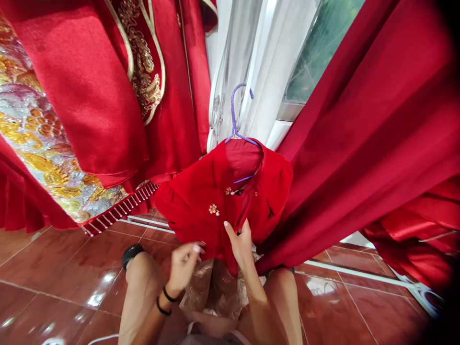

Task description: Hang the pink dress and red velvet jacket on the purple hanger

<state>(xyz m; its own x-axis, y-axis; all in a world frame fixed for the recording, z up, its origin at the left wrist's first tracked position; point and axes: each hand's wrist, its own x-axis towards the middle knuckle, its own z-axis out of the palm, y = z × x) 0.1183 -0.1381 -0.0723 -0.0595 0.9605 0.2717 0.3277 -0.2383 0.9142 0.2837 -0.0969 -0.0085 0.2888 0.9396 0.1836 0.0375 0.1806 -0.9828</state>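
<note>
Right hand (241, 244), fingers parted, is touching a red velvety jacket (199, 191), likely soft, edge-gripped best; left hand (184, 266) is curling nearby, grip unclear.

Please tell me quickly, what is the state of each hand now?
Left hand: fingers curled at the red jacket; grip cannot be told.
Right hand: thumb and finger spread at its front; grip cannot be told.

Embroidered red garments (147, 72) hang at left (gold trim on some), above glossy reddish floor tiles (61, 273).
</note>
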